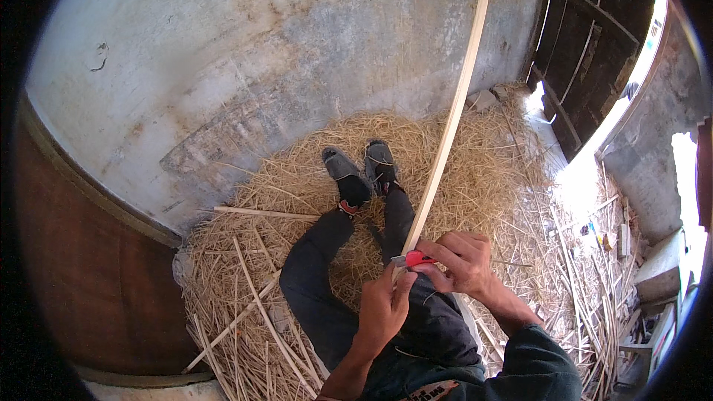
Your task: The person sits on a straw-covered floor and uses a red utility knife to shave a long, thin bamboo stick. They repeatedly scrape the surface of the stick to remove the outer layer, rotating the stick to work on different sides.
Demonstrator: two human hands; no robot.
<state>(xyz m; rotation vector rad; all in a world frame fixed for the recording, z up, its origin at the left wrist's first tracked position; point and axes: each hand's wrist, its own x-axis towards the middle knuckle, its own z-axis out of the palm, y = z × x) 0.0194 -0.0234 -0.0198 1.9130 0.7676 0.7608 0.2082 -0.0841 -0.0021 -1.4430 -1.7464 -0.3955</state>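
A long pale strip of wood or bamboo [453, 111] rises from my lap toward the wall, slanting up to the right. Its near end is gripped in my left hand [385, 303], thumb and fingers closed round it. My right hand [462, 261] is closed on a red utility knife [417, 258]. The knife's short blade [399, 261] points left and lies against the strip, just above my left fingertips. Whether the blade has cut into the strip is too small to tell.
My legs [319, 267] stretch forward over a thick layer of straw-like shavings [475, 186]. Loose strips [256, 289] lie at the left. A stained plaster wall [297, 67] stands ahead, a dark wooden door [590, 44] at the far right, a brown panel [89, 252] at the left.
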